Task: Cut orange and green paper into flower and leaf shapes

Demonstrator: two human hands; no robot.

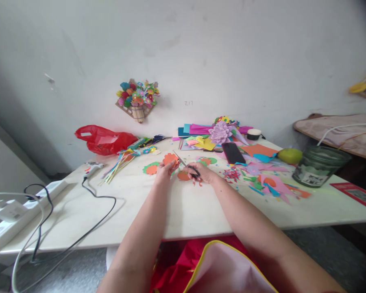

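My left hand (164, 167) pinches an orange paper flower shape (170, 158) just above the white table (183, 207). My right hand (201, 172) is closed round the handles of a small pair of scissors (183, 162), whose blades point up-left toward the orange shape. Another orange cut-out (183, 176) lies under the right hand, and a green-and-orange paper flower (151, 168) lies left of the left hand.
A glue gun (92, 167) with a black cord, a power strip (24, 211), a red plastic bag (105, 139), coloured sticks (118, 165), a phone (233, 153), stacked coloured paper (198, 132), paper scraps (271, 183), a green fruit (289, 156) and a dark glass jar (319, 166) crowd the table.
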